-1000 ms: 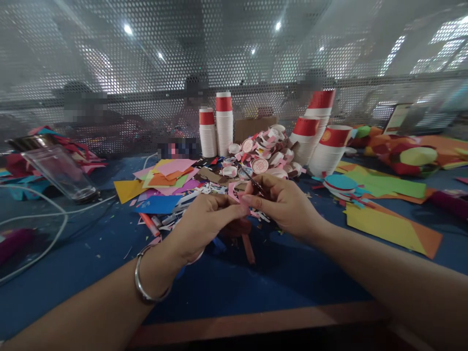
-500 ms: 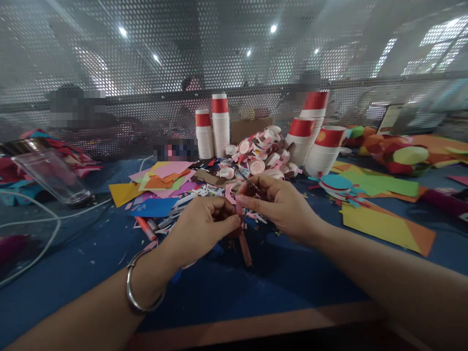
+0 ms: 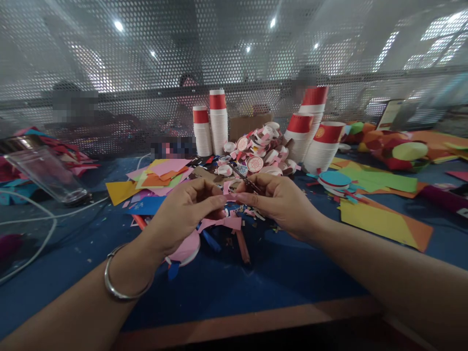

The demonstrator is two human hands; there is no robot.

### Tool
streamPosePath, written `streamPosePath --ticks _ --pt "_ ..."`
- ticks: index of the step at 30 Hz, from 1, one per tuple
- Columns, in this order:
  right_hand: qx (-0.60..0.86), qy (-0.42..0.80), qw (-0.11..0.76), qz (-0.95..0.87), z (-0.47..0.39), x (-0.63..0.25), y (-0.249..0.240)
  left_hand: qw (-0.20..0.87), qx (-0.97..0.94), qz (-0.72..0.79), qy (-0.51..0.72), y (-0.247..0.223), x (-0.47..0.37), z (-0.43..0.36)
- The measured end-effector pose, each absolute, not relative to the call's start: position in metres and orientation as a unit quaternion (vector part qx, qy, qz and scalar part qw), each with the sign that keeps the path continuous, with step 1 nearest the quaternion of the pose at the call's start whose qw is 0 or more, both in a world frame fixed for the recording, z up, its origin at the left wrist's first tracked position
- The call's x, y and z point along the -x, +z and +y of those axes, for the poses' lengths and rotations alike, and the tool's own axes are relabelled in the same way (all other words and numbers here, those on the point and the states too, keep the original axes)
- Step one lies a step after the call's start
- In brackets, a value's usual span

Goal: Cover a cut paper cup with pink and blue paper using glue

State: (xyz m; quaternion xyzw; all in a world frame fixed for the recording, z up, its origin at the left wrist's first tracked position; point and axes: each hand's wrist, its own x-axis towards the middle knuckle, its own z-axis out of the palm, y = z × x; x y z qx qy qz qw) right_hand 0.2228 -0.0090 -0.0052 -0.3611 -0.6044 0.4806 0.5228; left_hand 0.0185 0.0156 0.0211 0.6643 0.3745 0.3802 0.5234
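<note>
My left hand is closed, thumb and fingers pinching one end of a small pink paper strip. The other end is pinched by my right hand, so the strip spans the short gap between them. Slim dark scissors also rest in my right hand, blades pointing away; their handles are hidden by the fingers. Below my left hand lies a pink paper disc with a white rim, partly covered by the wrist. Beside it are a cut pink paper piece and a brownish pink stick.
A heap of paper cup bottoms and scraps rises ahead, between stacked red-and-white cups and more cup stacks. Coloured sheets lie left, yellow paper right. A glass bottle leans at far left.
My left hand has moved up and left, uncovering the pink disc and the cut pink piece. The small strip, upright before, is now stretched level between both hands.
</note>
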Motion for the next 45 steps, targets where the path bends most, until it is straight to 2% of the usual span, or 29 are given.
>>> streamPosePath --ticks 5,14,21,26,31,36,45 --pt "0.354 0.466 0.521 -0.621 -0.009 -0.223 -0.006 0.612 -0.598 0.375 0.357 0.013 -0.023 0.014" --pt "0.353 0.492 0.513 -0.609 -0.008 -0.223 -0.006 0.618 -0.575 0.371 0.387 0.013 -0.023 0.017" --pt "0.384 0.473 0.516 -0.603 -0.013 -0.226 0.000 0.561 -0.617 0.383 0.397 0.019 -0.017 0.020" --pt "0.408 0.473 0.484 -0.612 -0.012 -0.229 -0.003 0.470 -0.671 0.400 0.410 0.027 -0.009 0.024" --pt "0.436 0.417 0.457 -0.654 -0.011 -0.232 -0.005 0.408 -0.714 0.402 0.404 0.031 -0.003 0.026" --pt "0.423 0.412 0.440 -0.676 -0.013 -0.233 -0.001 0.382 -0.738 0.390 0.398 0.034 -0.002 0.026" --pt "0.433 0.380 0.413 -0.705 -0.015 -0.234 0.004 0.395 -0.736 0.370 0.407 0.037 -0.001 0.026"
